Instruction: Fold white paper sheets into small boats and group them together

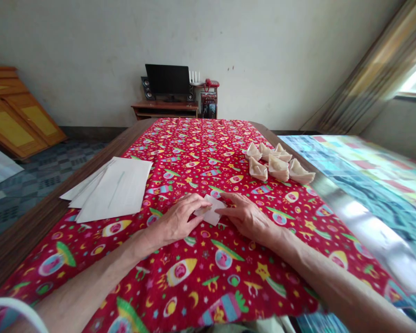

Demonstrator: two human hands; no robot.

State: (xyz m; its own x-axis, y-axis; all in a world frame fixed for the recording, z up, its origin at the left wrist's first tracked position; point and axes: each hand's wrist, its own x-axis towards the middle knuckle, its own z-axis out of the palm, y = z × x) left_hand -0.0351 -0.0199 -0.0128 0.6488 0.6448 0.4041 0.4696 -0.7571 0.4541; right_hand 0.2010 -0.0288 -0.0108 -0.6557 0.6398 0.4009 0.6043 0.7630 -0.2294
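A small white square of folded paper (214, 216) lies on the red cloth in front of me, with its corners pointing toward and away from me. My left hand (182, 216) is closed over its left corner, fingertips and thumb against the paper. At the right side, my right hand (251, 218) has its fingers stretched out and apart, and the tips touch the paper's edge. Beyond it to the right stand several folded paper pieces (278, 167), cream coloured, shaped like little boats. To the left lies a fanned stack of white sheets (116, 192).
The patterned red cloth (180, 273) covers a long brown wooden table (100, 159). At the far end, a monitor (168, 82) and speakers stand on a small desk (164, 108). A bed with a checked cover (353, 185) is on the right; a wooden cabinet (21, 111) is at left.
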